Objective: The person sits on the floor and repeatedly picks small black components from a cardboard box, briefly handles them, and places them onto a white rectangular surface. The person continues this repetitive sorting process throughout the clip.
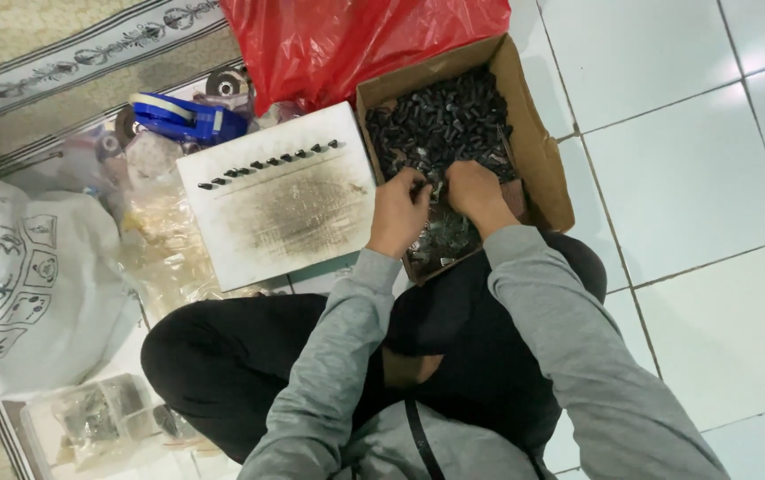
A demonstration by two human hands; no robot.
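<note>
Head view: both hands in a box of black parts

Red plastic bag (347, 44) lies behind the cardboard box (542, 151); a white board (284, 213) sits at its left edge. Left hand (398, 213) and right hand (476, 191) dig, fingers curled, into small black parts (440, 116) near the box's front edge.

hands (440, 209): 2 | cardboard box (542, 151): 1 | red bag (356, 40): 1 | white board (280, 191): 1 (smudged)
</note>
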